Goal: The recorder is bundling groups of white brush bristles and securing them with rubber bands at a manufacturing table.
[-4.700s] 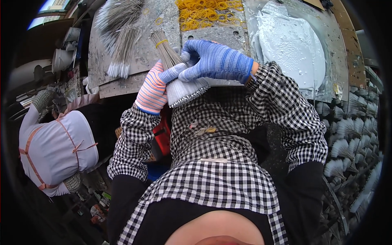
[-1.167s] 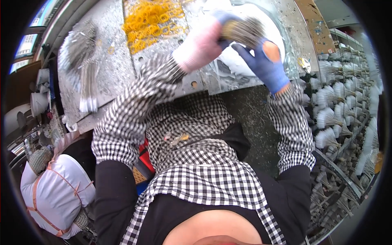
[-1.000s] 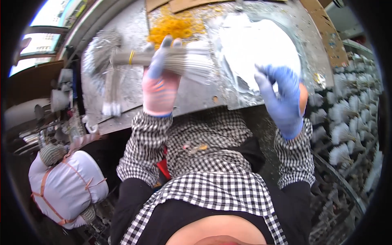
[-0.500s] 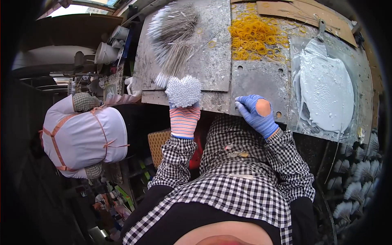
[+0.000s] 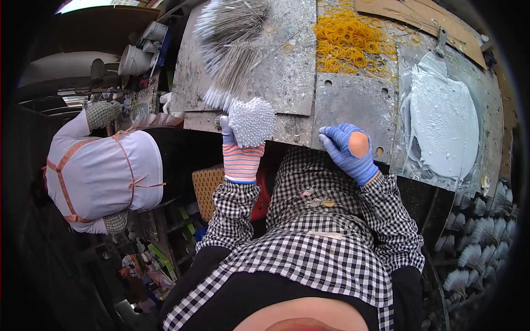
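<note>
Head view: left hand [image 5: 243, 156], pink-and-blue striped knit glove, wrapped round a tight bundle of thin white-tipped bristles [image 5: 252, 122], tip end facing the camera, at the table's front edge. Right hand [image 5: 349, 151], blue knit glove with bare skin showing on the back, fingers curled toward thumb; cannot tell if pinching anything. It is over the near part of a grey metal plate [image 5: 353, 99]. Loose grey-and-white bristles [image 5: 234, 22] lie beyond the bundle; yellow rubber rings [image 5: 350, 41] behind the plate, white paste slab [image 5: 444, 124] to its right.
</note>
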### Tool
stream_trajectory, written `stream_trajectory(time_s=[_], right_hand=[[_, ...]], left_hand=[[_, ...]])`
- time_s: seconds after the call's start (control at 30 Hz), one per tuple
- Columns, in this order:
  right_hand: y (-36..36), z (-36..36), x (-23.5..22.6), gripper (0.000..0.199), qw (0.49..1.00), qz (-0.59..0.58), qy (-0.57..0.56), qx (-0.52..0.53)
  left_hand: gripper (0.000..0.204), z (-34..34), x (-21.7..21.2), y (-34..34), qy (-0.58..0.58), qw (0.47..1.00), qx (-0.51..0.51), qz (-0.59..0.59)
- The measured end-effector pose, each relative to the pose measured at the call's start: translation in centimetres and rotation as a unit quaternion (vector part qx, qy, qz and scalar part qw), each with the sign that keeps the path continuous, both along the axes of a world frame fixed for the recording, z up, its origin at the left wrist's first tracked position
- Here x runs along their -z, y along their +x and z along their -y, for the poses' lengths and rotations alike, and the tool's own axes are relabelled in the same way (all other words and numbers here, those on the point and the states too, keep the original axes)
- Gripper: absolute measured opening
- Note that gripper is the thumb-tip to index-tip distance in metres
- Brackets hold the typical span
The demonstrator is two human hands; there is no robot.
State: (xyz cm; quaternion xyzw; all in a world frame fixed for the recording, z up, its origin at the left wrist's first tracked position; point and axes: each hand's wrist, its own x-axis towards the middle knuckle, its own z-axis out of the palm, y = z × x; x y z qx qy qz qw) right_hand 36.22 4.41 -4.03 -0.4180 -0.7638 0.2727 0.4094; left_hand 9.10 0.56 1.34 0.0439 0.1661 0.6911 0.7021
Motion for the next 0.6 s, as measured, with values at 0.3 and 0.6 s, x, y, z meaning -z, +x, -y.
stream_trajectory(time_s=[0.3,0.6], right_hand=[[0.1,0.2,0.8,0.009,1.000,-0.016,0.017,-0.004],[0.4,0.2,-1.4,0.022,0.963,-0.138,-0.232,0.014]], left_hand=[[0.075,0.1,-0.1,-1.5,-0.053,0.995,0.015,-0.084],[0.047,-0.8,-2.4,2.7,-0.081,0.989,0.091,-0.084]])
